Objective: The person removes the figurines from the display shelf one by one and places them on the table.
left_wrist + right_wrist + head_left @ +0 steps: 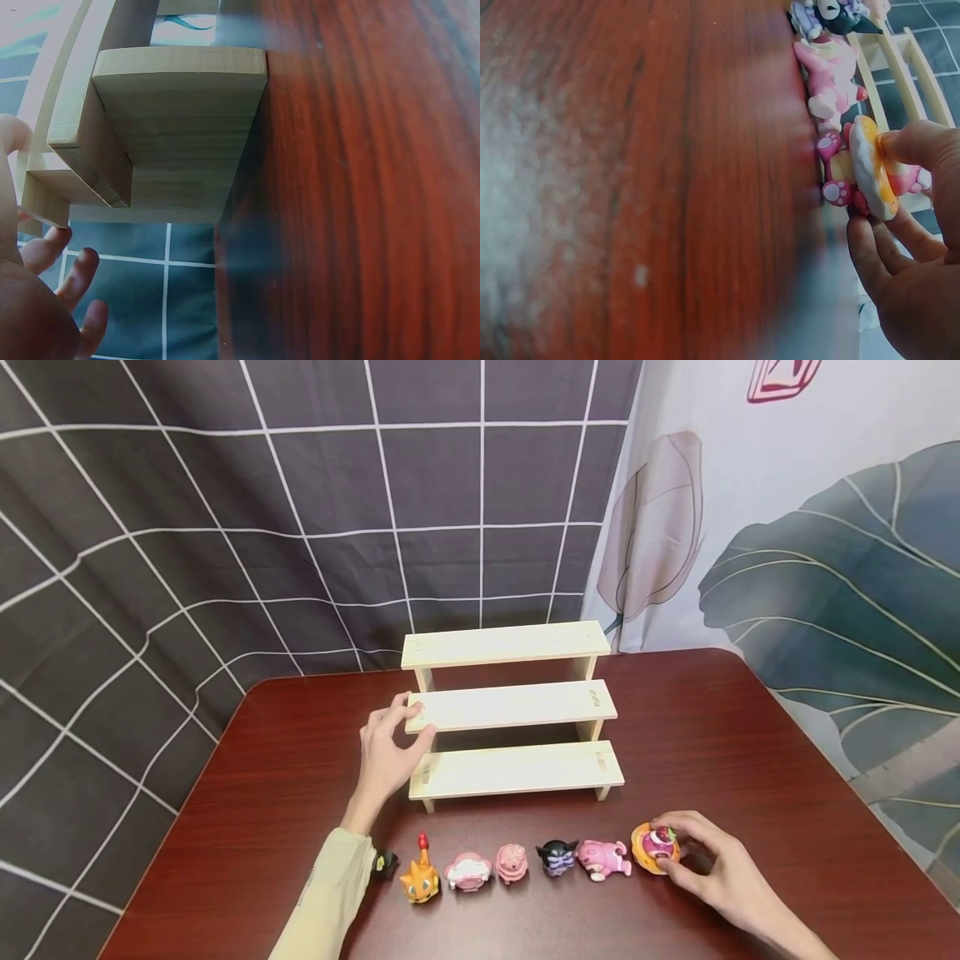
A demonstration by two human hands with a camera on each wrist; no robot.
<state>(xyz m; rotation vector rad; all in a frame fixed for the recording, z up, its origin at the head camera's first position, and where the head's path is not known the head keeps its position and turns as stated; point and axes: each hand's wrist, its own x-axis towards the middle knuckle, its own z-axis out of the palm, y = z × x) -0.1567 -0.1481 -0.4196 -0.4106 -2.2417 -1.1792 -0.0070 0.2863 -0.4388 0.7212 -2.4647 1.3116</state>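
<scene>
A pale wooden three-step display shelf [517, 768] stands mid-table. My left hand [389, 752] pinches the left end of its middle step, thumb at the front edge and fingers toward the back; the left wrist view shows the shelf's wooden side panel [180, 127] close by. At the right end of a row of toy figures, my right hand [716, 864] holds a figurine with an orange ring [642, 852] between thumb and fingers. In the right wrist view, pink feet with paw pads stick out below the figurine's orange-and-white ring [870, 169].
Left of the held figurine stand a pink figure [602, 858], a black-and-purple one [557, 857], two pink-toned ones [512, 863] [468, 871] and an orange one with a red-tipped tail [420, 881]. A dark figure [386, 863] is partly behind the left sleeve. Curtains hang behind the table [697, 735].
</scene>
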